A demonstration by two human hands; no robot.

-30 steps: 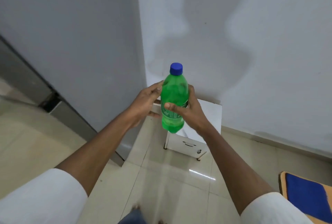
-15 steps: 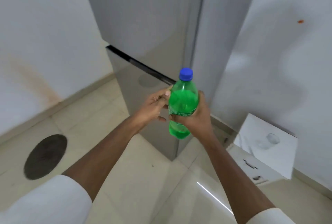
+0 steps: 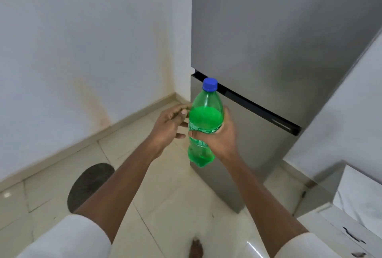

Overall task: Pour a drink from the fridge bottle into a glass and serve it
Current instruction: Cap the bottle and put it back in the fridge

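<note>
Head camera caught my right hand (image 3: 221, 137) wrapped round the middle of the green bottle (image 3: 204, 123), fingers curled across its label with the fingertips showing on the near side, so that most of the label print was covered and too blurred to read. Whether my palm sat flat on the far side I could not tell; the bottle hid it. My left hand (image 3: 167, 127) stood just to the left of those fingers, loosely curled and holding nothing, its fingertips close to the bottle's shoulder; whether they touched the plastic was hard to make out. Both white sleeves (image 3: 68, 237) were cut off by the bottom edge.

The bottle stood nearly upright, long axis running up and down, blue cap (image 3: 210, 84) on and pointing up above my fingers, base hanging below them in the air. Green liquid filled it to about the level of my topmost finger.

Beyond my fingers rose the grey fridge (image 3: 268, 51), doors closed, a dark gap between the upper and lower door. Left of my left hand, a white wall (image 3: 82, 40) bore a brownish stain. Beneath lay pale floor tiles (image 3: 165, 206), with a dark round mat (image 3: 88, 185) under my left forearm. Right of my right arm, a white cabinet (image 3: 351, 216) was cut by the frame's edge.
</note>
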